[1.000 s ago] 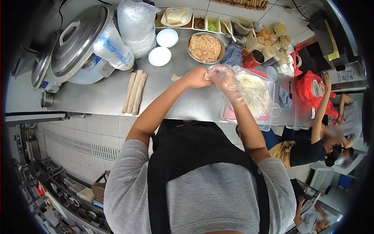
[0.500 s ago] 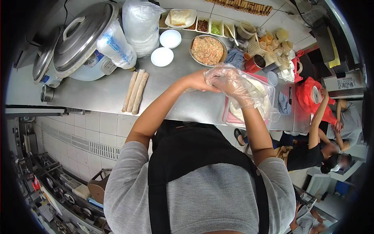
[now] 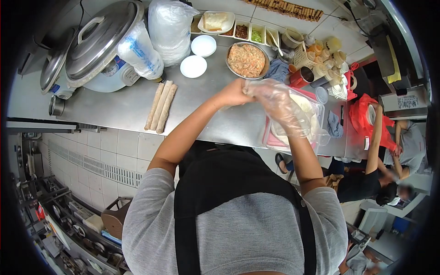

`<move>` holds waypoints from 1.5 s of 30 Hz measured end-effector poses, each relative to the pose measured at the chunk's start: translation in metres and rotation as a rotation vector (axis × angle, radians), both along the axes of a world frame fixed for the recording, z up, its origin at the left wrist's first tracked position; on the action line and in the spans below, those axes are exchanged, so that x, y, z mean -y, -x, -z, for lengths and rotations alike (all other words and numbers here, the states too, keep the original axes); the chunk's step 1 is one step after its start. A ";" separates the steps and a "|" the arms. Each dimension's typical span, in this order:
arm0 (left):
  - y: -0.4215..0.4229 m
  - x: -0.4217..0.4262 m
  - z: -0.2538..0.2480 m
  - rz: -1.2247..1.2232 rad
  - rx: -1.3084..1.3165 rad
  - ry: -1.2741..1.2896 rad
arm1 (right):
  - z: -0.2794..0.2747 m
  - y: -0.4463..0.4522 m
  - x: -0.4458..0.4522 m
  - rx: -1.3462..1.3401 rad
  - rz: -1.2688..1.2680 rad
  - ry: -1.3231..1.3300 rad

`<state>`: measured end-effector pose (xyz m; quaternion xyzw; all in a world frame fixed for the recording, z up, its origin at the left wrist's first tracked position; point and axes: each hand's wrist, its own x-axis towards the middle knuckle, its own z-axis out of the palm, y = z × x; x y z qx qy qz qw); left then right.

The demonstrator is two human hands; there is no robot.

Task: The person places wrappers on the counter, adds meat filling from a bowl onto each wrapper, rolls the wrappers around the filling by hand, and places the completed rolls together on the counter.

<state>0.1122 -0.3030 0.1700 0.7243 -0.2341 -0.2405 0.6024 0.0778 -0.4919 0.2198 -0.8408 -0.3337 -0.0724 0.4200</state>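
My left hand (image 3: 235,93) is bare and closed, pinching the fingertip end of a clear plastic glove (image 3: 268,88). That loose glove covers my right hand (image 3: 277,106) and reaches down over the wrist. Creased, shiny plastic blurs the right fingers, so their pose is unclear. Under the right hand and forearm stands a clear plastic tray (image 3: 319,110) with pale, flat dough sheets (image 3: 302,101) in it. Just beyond my hands sits a metal bowl (image 3: 228,65) of orange-flecked filling (image 3: 247,59). Three pale rolls (image 3: 161,107) lie side by side to the left.
Two white stacks of dishes (image 3: 193,67) stand behind the rolls. Large lidded pots (image 3: 103,41) occupy the back left. Sauce bottles (image 3: 327,68), a red cup (image 3: 300,77) and a blue cloth (image 3: 335,123) are on the right. Other people work at far right, near a red bag (image 3: 360,112).
My hands have drawn slightly apart; the left now grips the glove's end, and the plastic stretches between them. The view has shifted slightly.
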 end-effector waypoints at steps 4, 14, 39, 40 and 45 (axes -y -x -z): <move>-0.003 0.013 0.018 -0.322 0.379 -0.029 | -0.025 0.007 -0.010 -0.270 0.343 -0.086; 0.002 0.016 0.014 -0.394 0.412 -0.192 | 0.021 0.001 -0.023 -0.001 0.255 0.108; 0.011 0.007 0.000 -0.281 0.133 -0.004 | -0.040 0.006 -0.027 -0.214 0.321 0.161; 0.012 0.010 0.001 -0.383 0.238 0.049 | -0.034 0.010 -0.032 -0.014 0.297 0.159; 0.013 0.013 0.005 -0.412 0.360 -0.203 | 0.011 0.012 -0.037 0.199 0.288 0.432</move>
